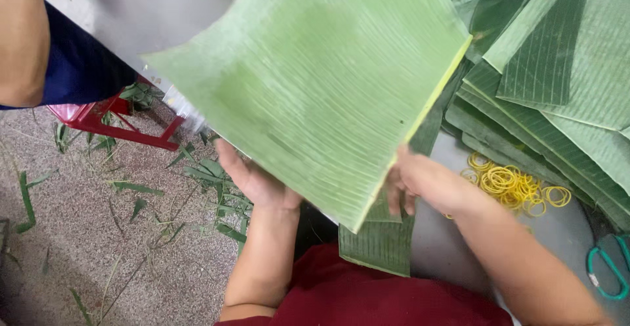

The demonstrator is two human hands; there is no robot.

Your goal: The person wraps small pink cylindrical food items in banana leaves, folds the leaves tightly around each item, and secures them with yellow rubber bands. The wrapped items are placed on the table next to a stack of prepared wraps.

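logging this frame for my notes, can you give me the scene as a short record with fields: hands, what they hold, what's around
left hand: left hand under the near left edge of a large light green banana leaf sheet, palm up
right hand: right hand grips the leaf's near right edge
leaf state: held up, tilted, blurred
under it: narrow dark green leaf strip
right side: stack of dark green banana leaves, pile of yellow rubber bands, green-handled scissors, all on a grey table
left side: red stool frame, leaf scraps on speckled floor
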